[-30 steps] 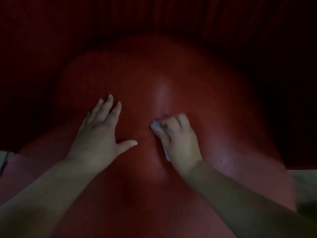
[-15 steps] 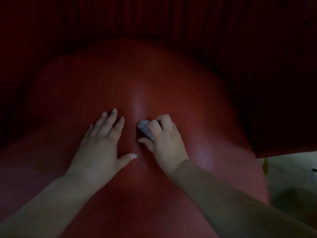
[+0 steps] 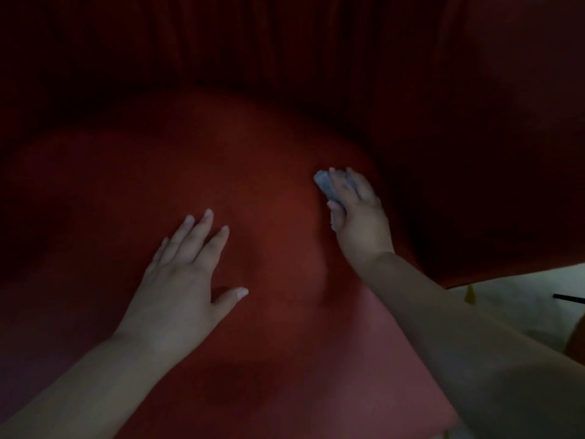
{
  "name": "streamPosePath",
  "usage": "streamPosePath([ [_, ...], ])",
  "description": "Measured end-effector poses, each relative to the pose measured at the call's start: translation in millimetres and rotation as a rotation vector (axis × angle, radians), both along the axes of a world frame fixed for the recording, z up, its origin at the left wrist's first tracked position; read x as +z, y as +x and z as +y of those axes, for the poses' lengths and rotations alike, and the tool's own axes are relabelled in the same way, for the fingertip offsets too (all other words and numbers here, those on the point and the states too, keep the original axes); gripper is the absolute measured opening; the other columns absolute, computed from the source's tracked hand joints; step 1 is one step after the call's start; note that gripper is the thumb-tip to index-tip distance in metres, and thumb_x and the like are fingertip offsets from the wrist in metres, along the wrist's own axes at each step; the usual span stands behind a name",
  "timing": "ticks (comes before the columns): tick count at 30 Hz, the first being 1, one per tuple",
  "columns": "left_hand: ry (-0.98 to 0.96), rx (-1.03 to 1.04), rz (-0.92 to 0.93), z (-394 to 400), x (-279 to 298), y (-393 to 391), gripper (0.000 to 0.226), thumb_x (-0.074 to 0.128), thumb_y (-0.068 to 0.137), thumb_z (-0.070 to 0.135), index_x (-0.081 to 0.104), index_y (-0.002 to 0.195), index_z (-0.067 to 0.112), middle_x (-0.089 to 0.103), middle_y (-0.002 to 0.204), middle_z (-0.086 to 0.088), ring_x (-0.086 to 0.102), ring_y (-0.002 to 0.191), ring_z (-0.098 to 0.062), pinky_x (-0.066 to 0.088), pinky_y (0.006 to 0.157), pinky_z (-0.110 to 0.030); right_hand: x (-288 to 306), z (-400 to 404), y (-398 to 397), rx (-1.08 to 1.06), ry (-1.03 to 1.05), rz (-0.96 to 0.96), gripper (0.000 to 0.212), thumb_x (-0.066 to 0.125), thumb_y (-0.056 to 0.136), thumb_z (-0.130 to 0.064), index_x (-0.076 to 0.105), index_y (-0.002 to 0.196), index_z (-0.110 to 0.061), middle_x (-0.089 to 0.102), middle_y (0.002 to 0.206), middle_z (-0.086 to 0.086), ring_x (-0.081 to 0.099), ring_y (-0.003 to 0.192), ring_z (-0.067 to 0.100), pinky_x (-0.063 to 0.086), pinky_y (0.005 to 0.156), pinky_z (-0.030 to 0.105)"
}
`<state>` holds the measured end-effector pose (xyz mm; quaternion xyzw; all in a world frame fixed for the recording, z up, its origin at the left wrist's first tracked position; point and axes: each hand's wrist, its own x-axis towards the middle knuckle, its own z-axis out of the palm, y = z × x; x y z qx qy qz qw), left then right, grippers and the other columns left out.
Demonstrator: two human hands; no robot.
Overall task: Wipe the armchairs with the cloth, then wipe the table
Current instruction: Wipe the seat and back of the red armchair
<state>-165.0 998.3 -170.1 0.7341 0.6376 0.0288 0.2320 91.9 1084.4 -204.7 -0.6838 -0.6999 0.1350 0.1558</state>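
A red armchair fills the view; its seat cushion (image 3: 253, 172) lies under both hands and its dark backrest (image 3: 285, 42) rises behind. My right hand (image 3: 357, 213) holds a small pale grey cloth (image 3: 326, 183) against the cushion near its right rear edge, fingers curled over it, so only the cloth's front part shows. My left hand (image 3: 186, 277) rests flat on the cushion with straight, spread fingers, to the left of and nearer than the right hand. The scene is dim.
The armchair's right arm (image 3: 490, 185) stands dark beside the right hand. A pale floor (image 3: 522, 312) shows at the lower right, with a thin black line and a small yellow bit on it.
My right hand has slid the cloth away from the left hand, toward the right rear of the cushion. The left hand stays flat in place. The view has shifted.
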Motion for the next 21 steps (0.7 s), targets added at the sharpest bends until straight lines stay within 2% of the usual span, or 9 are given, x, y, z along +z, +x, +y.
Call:
streamPosePath([
  [3, 0.005, 0.001, -0.006, 8, 1, 10, 0.089, 0.040, 0.078, 0.070, 0.010, 0.152, 0.031, -0.014, 0.157, 0.014, -0.023, 0.140, 0.000, -0.003, 0.114, -0.028, -4, -12, 6, 0.046, -0.052, 0.104, 0.055, 0.048, 0.090, 0.002, 0.046, 0.139, -0.023, 0.037, 0.150, 0.006, 0.037, 0.136, 0.025, 0.032, 0.113, 0.039],
  [5, 0.006, 0.009, -0.017, 12, 2, 15, 0.090, 0.034, 0.075, 0.073, 0.011, 0.152, 0.031, -0.014, 0.157, 0.015, -0.024, 0.139, 0.001, -0.002, 0.113, -0.028, -5, -21, 11, 0.065, -0.089, 0.060, 0.062, 0.046, 0.084, 0.006, 0.047, 0.139, -0.023, 0.035, 0.151, 0.005, 0.033, 0.138, 0.028, 0.029, 0.113, 0.036],
  [8, 0.006, -0.005, -0.011, 18, 3, 21, 0.091, 0.025, 0.073, 0.075, 0.008, 0.151, 0.032, -0.017, 0.156, 0.017, -0.029, 0.136, 0.004, -0.005, 0.110, -0.024, 0, -1, 15, -0.002, 0.073, 0.077, 0.053, 0.048, 0.089, 0.007, 0.051, 0.136, -0.017, 0.038, 0.149, 0.009, 0.034, 0.137, 0.030, 0.027, 0.115, 0.038],
  [10, 0.000, -0.018, 0.001, 21, 2, 22, 0.090, 0.024, 0.073, 0.075, 0.007, 0.151, 0.033, -0.018, 0.156, 0.017, -0.030, 0.136, 0.004, -0.005, 0.109, -0.023, 0, 31, 19, -0.018, 0.185, 0.016, 0.047, 0.053, 0.093, -0.004, 0.049, 0.138, -0.017, 0.032, 0.152, 0.009, 0.031, 0.139, 0.031, 0.025, 0.116, 0.038],
  [12, -0.008, -0.026, 0.014, 24, 1, 23, 0.089, 0.025, 0.074, 0.074, 0.007, 0.151, 0.033, -0.019, 0.155, 0.017, -0.030, 0.137, 0.003, -0.005, 0.109, -0.025, -4, 57, 22, 0.066, 0.088, -0.020, 0.048, 0.056, 0.094, -0.020, 0.045, 0.141, -0.021, 0.029, 0.155, 0.006, 0.029, 0.140, 0.022, 0.026, 0.115, 0.033],
  [14, -0.012, -0.030, 0.028, 27, -1, 25, 0.087, 0.030, 0.077, 0.073, 0.009, 0.151, 0.032, -0.019, 0.155, 0.017, -0.028, 0.138, 0.002, -0.005, 0.110, -0.026, -16, 66, 30, 0.106, 0.039, 0.022, 0.048, 0.059, 0.094, -0.027, 0.046, 0.140, -0.023, 0.042, 0.147, 0.001, 0.048, 0.125, 0.002, 0.041, 0.103, 0.023],
  [16, -0.011, -0.034, 0.032, 31, -3, 28, 0.086, 0.034, 0.079, 0.071, 0.010, 0.152, 0.031, -0.019, 0.154, 0.017, -0.026, 0.139, 0.000, -0.004, 0.110, -0.027, -19, 52, 44, 0.051, 0.059, 0.079, 0.043, 0.059, 0.093, -0.033, 0.051, 0.135, -0.027, 0.053, 0.136, -0.005, 0.057, 0.114, -0.001, 0.043, 0.100, 0.024],
  [18, -0.010, -0.039, 0.022, 32, -4, 31, 0.085, 0.037, 0.080, 0.069, 0.013, 0.152, 0.031, -0.017, 0.154, 0.018, -0.025, 0.139, 0.000, -0.002, 0.111, -0.029, -17, 24, 55, -0.059, 0.070, 0.065, 0.037, 0.060, 0.093, -0.023, 0.056, 0.129, -0.021, 0.060, 0.130, -0.003, 0.056, 0.119, 0.006, 0.041, 0.104, 0.026],
  [21, -0.014, -0.053, 0.012, 33, -5, 35, 0.084, 0.038, 0.080, 0.069, 0.014, 0.151, 0.031, -0.014, 0.155, 0.017, -0.024, 0.140, 0.001, 0.002, 0.110, -0.031, -18, -28, 66, -0.120, 0.095, -0.070, 0.042, 0.053, 0.091, 0.001, 0.058, 0.130, -0.012, 0.051, 0.140, 0.004, 0.048, 0.128, 0.014, 0.037, 0.108, 0.028],
])
